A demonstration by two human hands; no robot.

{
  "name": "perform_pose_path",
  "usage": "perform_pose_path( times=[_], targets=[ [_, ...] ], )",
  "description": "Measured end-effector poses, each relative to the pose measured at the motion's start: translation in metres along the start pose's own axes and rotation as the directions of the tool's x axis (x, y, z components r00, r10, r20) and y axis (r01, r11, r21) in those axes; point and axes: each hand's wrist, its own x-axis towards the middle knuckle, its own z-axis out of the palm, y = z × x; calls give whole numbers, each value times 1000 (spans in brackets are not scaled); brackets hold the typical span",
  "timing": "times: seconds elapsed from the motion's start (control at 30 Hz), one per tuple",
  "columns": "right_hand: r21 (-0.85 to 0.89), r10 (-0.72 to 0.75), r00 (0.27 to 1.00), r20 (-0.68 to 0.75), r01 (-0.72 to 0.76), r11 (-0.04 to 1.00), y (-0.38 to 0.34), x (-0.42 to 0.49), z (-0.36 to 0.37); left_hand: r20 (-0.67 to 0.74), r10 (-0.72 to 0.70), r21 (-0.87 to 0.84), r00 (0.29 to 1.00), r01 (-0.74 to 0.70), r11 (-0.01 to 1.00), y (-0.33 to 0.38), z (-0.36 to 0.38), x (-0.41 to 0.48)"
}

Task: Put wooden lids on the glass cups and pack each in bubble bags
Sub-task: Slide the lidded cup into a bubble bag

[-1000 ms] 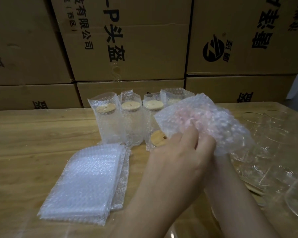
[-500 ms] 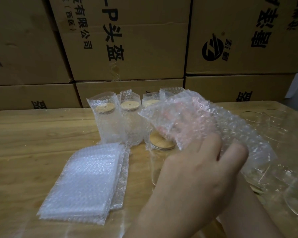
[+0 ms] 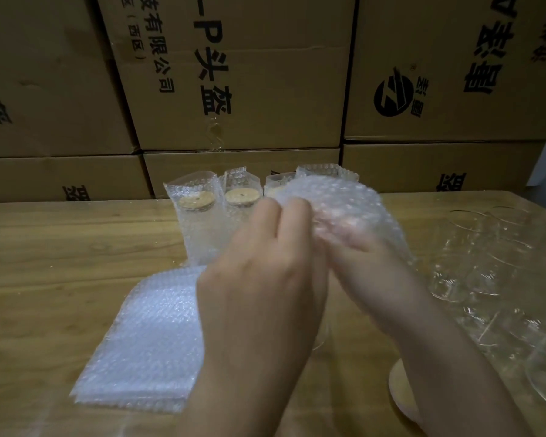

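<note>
bubble bag (image 3: 344, 212) raised since earlier | both hands' fingers (image 3: 292, 212) pinch it | four packed cups (image 3: 199, 216)

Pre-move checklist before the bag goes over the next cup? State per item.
1. Bag in hand: ok. The left hand and right hand both hold the bubble bag.
2. Bag mouth open: cannot tell; the hands and motion blur hide it.
3. Lidded cup ready under the bag: cannot tell; the hands cover that spot.
4. Spare bags: ok. The stack of bubble bags lies flat on the table.
5. Unpacked glass cups: ok, grouped on the person's right.
6. Packed cups: ok, upright in a row at the back.
</note>
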Motion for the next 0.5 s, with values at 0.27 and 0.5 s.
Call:
perform_pose_path(
  times=[0.27,0.5],
  targets=[
    [55,-312,945,102,308,950,1,3,10,8,-192,79,981,191,978,-37,-11,11],
    [-226,-249,942,-224,198,954,24,15,-14,194,-311,79,931,301,950,-61,7,14]
  ],
)
